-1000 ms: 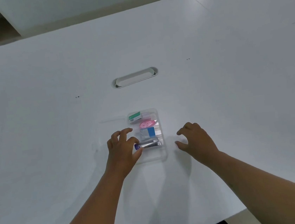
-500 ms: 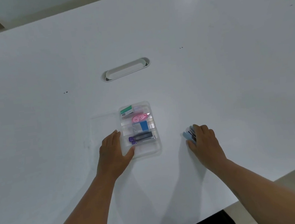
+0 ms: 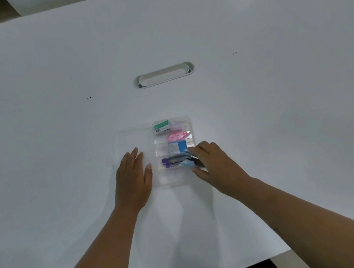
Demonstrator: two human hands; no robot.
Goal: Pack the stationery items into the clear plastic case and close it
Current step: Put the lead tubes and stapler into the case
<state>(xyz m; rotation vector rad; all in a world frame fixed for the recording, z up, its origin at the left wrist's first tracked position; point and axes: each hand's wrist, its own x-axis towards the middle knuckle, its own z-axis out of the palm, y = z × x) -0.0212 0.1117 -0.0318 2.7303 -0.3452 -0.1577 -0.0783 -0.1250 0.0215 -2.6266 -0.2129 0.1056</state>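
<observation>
Case: clear plastic, rectangular, split by thin walls into rows; it lies on the white counter near the middle, in front of the person; its see-through lid is swung open flat to the left, hard to make out against the counter
Far row: a small box with a green label, lying flat
Second row: a pink correction tape, its tip pointing right
Third row: a blue and white block, likely an eraser
Fourth row: a dark tube with a purple cap, lying lengthwise, cap at the left
Nearest row: nothing clearly visible in it
Left hand: flat and relaxed, palm down, fingers together; it rests on the open lid just beside the case's left edge; grasping nothing
Right hand: clenched around a light blue item with dark parts; it is over the right end of the fourth row; what the item is I cannot tell
Counter slot: an oval cable opening, well beyond the case
</observation>
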